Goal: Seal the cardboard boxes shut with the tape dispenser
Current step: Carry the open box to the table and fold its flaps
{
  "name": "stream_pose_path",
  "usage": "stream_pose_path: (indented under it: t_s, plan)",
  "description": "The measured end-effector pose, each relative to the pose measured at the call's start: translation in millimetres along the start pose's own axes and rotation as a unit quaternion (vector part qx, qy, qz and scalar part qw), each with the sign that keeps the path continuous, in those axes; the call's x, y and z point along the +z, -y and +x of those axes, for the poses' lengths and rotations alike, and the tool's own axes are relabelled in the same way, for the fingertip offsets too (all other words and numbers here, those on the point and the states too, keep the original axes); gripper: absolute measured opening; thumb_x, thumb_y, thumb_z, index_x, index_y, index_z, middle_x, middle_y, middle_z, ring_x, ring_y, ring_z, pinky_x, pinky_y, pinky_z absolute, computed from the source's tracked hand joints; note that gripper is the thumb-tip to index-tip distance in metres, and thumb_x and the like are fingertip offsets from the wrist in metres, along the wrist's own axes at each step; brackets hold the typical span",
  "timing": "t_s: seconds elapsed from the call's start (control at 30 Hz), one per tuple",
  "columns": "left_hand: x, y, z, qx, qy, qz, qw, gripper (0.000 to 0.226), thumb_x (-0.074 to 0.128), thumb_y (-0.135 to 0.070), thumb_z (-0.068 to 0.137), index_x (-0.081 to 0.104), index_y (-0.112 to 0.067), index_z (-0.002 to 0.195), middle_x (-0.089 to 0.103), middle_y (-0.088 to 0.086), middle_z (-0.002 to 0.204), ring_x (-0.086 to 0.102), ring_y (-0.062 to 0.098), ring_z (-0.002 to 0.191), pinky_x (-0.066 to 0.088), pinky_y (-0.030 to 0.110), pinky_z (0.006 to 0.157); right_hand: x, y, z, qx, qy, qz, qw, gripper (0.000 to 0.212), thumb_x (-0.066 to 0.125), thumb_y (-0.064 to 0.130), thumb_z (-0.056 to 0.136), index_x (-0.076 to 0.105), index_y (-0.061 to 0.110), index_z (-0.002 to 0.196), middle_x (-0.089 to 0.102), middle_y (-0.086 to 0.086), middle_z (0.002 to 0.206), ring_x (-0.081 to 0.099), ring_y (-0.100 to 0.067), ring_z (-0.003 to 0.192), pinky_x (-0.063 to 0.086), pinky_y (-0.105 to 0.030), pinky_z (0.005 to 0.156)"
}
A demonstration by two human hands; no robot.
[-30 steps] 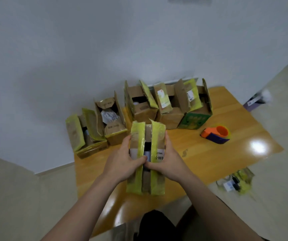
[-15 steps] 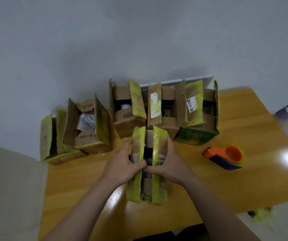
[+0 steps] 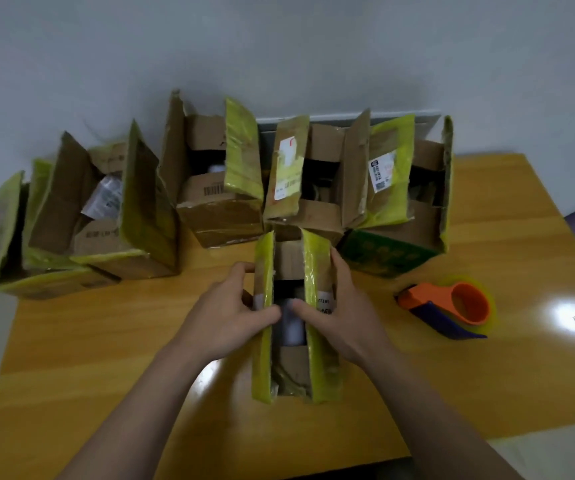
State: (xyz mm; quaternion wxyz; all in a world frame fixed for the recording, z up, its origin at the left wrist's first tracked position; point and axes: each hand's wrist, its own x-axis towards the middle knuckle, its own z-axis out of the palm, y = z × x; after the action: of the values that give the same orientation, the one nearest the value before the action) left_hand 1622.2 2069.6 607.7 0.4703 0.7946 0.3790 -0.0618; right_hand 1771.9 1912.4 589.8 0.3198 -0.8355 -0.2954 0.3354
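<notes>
The box (image 3: 291,367) stands at the near middle of the counter (image 3: 106,358), flaps up. The left hand (image 3: 225,317) clamps the left flap (image 3: 262,358), fingers (image 3: 241,271) curled round its outside and thumb on its inner face. The right hand (image 3: 343,318) pinches the right flap (image 3: 317,268), fingers (image 3: 339,268) laid along the outside and thumb inside. The dispenser (image 3: 452,306) lies at 3 o'clock from the box, apart from both hands; other boxes (image 3: 216,223) line the wall from 10 to 1 o'clock.

Cardboard boxes: six in all
Near box (image 3: 320,368): one
Far boxes (image 3: 216,220): five, in a row from left to right
Tape dispenser (image 3: 452,306): one, on the right
Hands: two, left hand (image 3: 223,317) and right hand (image 3: 345,317)
Table (image 3: 106,341): one
</notes>
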Motion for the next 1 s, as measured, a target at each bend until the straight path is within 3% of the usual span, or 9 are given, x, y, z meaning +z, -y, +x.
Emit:
stream_pose_path:
  t_s: [0.1, 0.17, 0.33, 0.47, 0.57, 0.73, 0.87, 0.93, 1.0]
  plan:
    - [10.5, 1.5, 7.5, 0.009, -0.072, 0.045, 0.996, 0.083, 0.056, -0.08, 0.061, 0.043, -0.045, 0.135, 0.069, -0.017, 0.082, 0.065, -0.004, 0.07, 0.053, 0.029, 0.055, 8.7, -4.4, 7.6, -0.038, -0.082, -0.068, 0.994, 0.093, 0.053, 0.085, 0.073, 0.024, 0.04, 0.149, 0.061, 0.008, 0.132, 0.064, -0.018, 0.112, 0.058, -0.045, 0.09]
    - [17.2, 4.4, 11.9, 0.026, -0.105, 0.059, 0.992, 0.081, 0.053, -0.085, 0.061, 0.045, -0.045, 0.131, 0.067, -0.019, 0.077, 0.063, -0.01, 0.071, 0.049, 0.026, 0.052, 16.8, -8.2, 12.9, -0.062, -0.112, -0.093, 0.987, 0.084, 0.05, 0.085, 0.073, 0.03, 0.037, 0.139, 0.063, 0.011, 0.118, 0.066, -0.014, 0.098, 0.059, -0.041, 0.079]
    - [31.7, 12.4, 15.0, 0.076, -0.158, 0.035, 0.984, 0.081, 0.046, -0.096, 0.06, 0.045, -0.044, 0.123, 0.065, -0.014, 0.077, 0.062, -0.01, 0.074, 0.042, 0.019, 0.047, 17.8, -22.0, 15.4, -0.072, -0.13, -0.068, 0.987, 0.083, 0.044, 0.092, 0.07, 0.034, 0.041, 0.134, 0.062, 0.018, 0.107, 0.065, -0.002, 0.087, 0.058, -0.029, 0.065]
    - [45.5, 22.9, 18.0, 0.09, -0.212, 0.014, 0.973, 0.085, 0.044, -0.098, 0.059, 0.049, -0.037, 0.118, 0.063, -0.008, 0.076, 0.063, 0.0, 0.066, 0.039, 0.025, 0.048, 20.6, -25.7, 13.0, -0.073, -0.124, -0.07, 0.987, 0.099, 0.036, 0.099, 0.06, 0.036, 0.038, 0.139, 0.063, 0.014, 0.11, 0.066, -0.012, 0.093, 0.058, -0.039, 0.076]
    - [56.7, 29.4, 5.2, 0.079, -0.227, 0.0, 0.971, 0.082, 0.048, -0.099, 0.058, 0.052, -0.036, 0.11, 0.068, -0.01, 0.093, 0.069, 0.007, 0.075, 0.055, 0.037, 0.055, 18.2, -30.4, 0.2, -0.091, -0.108, -0.089, 0.986, 0.112, 0.032, 0.101, 0.057, 0.038, 0.033, 0.146, 0.062, 0.004, 0.127, 0.065, -0.026, 0.107, 0.056, -0.049, 0.091]
    - [88.1, 28.7, -33.8, 0.085, -0.215, -0.064, 0.971, 0.074, 0.06, -0.089, 0.063, 0.053, -0.032, 0.11, 0.069, -0.011, 0.099, 0.07, -0.004, 0.068, 0.048, 0.018, 0.038, 10.9, -48.1, -41.0, -0.109, -0.076, -0.091, 0.987, 0.106, 0.042, 0.095, 0.074, 0.037, 0.024, 0.152, 0.06, -0.003, 0.136, 0.064, -0.03, 0.114, 0.056, -0.05, 0.094]
    - [105.7, 20.7, -51.0, 0.079, -0.224, -0.055, 0.97, 0.073, 0.058, -0.09, 0.063, 0.054, -0.032, 0.107, 0.069, -0.01, 0.1, 0.071, 0.007, 0.075, 0.047, 0.018, 0.038, 9.6, -57.4, -54.2, -0.114, -0.08, -0.087, 0.986, 0.101, 0.042, 0.091, 0.082, 0.036, 0.019, 0.152, 0.061, -0.008, 0.135, 0.064, -0.033, 0.113, 0.057, -0.05, 0.093]
    - [111.0, 18.3, -55.9, 0.079, -0.24, -0.047, 0.966, 0.079, 0.057, -0.092, 0.059, 0.055, -0.031, 0.108, 0.07, -0.008, 0.101, 0.07, 0.011, 0.083, 0.052, 0.023, 0.046, 10.3, -58.0, -58.6, -0.11, -0.086, -0.077, 0.987, 0.105, 0.04, 0.092, 0.082, 0.035, 0.017, 0.154, 0.058, -0.01, 0.141, 0.062, -0.035, 0.119, 0.055, -0.05, 0.096]
    - [116.5, 17.9, -59.0, 0.076, -0.242, -0.037, 0.967, 0.082, 0.058, -0.092, 0.061, 0.054, -0.03, 0.113, 0.071, -0.005, 0.105, 0.07, 0.016, 0.09, 0.058, 0.037, 0.065, 11.0, -58.3, -64.0, -0.111, -0.086, -0.063, 0.988, 0.109, 0.04, 0.094, 0.078, 0.035, 0.017, 0.155, 0.056, -0.01, 0.144, 0.06, -0.035, 0.122, 0.053, -0.051, 0.099]
